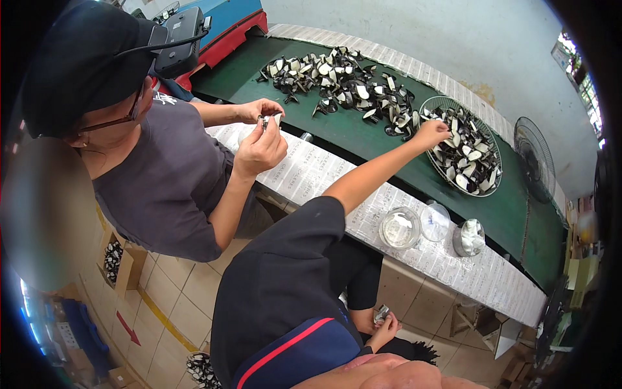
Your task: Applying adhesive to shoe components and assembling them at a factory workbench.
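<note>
My left arm stretches over the table, and the fingers of my left hand pinch at a black-and-cream piece, apparently a shoe heel, at the near left side of a round wire basket. The basket is heaped with such heels, black with cream flat faces. Low beside my lap, my right hand closes round a small shiny silver-grey piece, whose kind I cannot make out. A glass bowl of white stuff, a clear lid and a tin with white cloth stand on the table edge below the basket.
Many loose heels lie on the green belt. At left, a co-worker in a dark cap holds a heel in both hands. A fan stands beyond the basket. Boxes of heels sit on the tiled floor.
</note>
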A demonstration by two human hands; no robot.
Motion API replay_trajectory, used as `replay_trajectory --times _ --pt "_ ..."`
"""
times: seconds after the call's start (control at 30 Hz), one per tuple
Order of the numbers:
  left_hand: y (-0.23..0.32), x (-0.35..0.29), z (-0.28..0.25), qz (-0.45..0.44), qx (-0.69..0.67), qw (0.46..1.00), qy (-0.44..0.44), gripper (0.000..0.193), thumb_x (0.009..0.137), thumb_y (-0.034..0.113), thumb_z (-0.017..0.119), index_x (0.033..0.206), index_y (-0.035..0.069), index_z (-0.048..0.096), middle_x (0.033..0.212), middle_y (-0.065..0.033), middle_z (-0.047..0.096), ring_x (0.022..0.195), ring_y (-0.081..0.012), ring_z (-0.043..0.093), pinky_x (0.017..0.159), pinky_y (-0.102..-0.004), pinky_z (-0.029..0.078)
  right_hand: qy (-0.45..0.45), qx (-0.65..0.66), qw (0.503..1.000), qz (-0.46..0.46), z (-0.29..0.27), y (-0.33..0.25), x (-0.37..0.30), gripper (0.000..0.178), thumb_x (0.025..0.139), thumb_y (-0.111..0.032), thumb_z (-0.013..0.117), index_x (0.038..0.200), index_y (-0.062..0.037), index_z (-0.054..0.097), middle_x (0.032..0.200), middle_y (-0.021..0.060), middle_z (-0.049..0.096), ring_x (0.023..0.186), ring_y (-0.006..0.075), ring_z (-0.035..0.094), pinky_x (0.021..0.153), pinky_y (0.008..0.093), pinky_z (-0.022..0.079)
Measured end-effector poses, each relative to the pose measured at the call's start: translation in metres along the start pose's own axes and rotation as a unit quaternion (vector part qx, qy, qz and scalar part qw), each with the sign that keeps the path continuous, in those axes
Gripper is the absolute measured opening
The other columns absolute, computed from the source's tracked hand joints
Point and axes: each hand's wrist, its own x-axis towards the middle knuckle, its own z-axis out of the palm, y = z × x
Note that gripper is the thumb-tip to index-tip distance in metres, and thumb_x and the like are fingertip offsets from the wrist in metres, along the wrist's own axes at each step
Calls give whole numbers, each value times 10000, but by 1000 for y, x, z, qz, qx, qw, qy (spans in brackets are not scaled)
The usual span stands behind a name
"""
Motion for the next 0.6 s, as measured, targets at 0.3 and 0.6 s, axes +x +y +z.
replay_trajectory --times 0.3,0.6 --pt "-45 -40 -130 9 469 869 158 746 774 309 753 1369 5 422 1493 -284 307 1384 -488 272 1094 -583 321 -25 -45 998 -35 3 14 11 178 972 -132 598 1082 -13 672 882 49 615 571 78 580 464 177 452" --pt "-90 -46 -163 8 455 867 205 453 844 127 694 1266 80 537 1423 -197 427 1203 -401 502 935 -506 471 -12 -64 997 -38 2 17 10 204 966 -146 610 1101 -5 670 853 50 616 570 82 573 466 184 450"
